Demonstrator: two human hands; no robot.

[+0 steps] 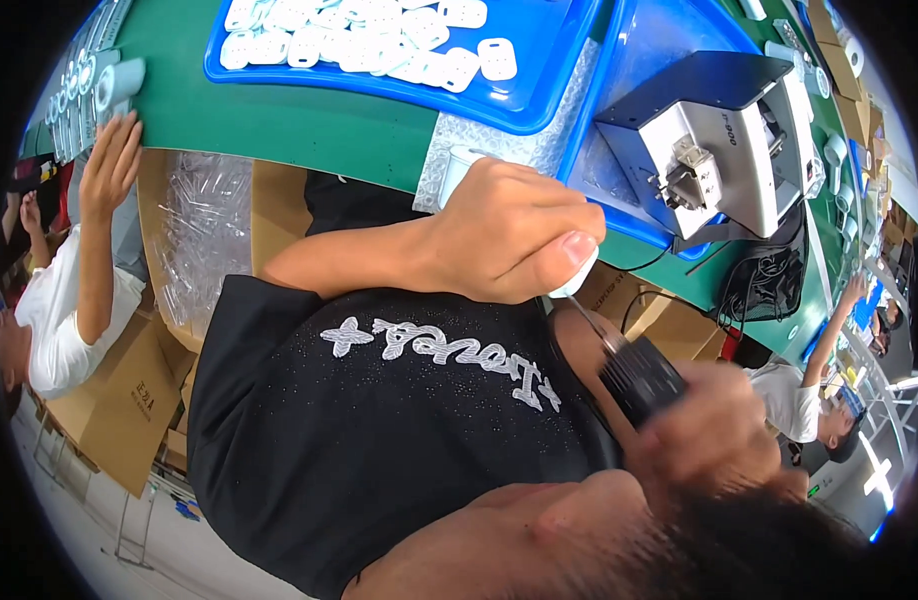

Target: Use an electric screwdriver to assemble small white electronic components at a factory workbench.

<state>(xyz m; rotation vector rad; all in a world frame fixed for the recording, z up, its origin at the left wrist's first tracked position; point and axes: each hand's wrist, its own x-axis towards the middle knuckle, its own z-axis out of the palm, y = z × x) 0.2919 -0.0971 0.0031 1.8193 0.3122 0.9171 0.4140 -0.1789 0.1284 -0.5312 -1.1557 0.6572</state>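
My left hand (519, 235) is closed around a small white plastic part (577, 274), most of which the fingers hide. In my right hand (704, 420), blurred by motion, is a screwdriver (641, 380) with a ribbed black handle. Its thin metal shaft slants up to the white part's lower edge; whether the tip touches a screw cannot be made out. Just behind my left hand, a pale rounded plastic piece (457, 172) rests on bubble wrap (434, 185), partly covered by the knuckles.
A blue tray (534, 118) of white plastic pieces (379, 45) lies on the green table (309, 122). To its right, a silver-and-black machine (724, 150) stands over another blue tray (639, 40). An open carton (279, 210) holds clear plastic. Co-workers sit at both sides.
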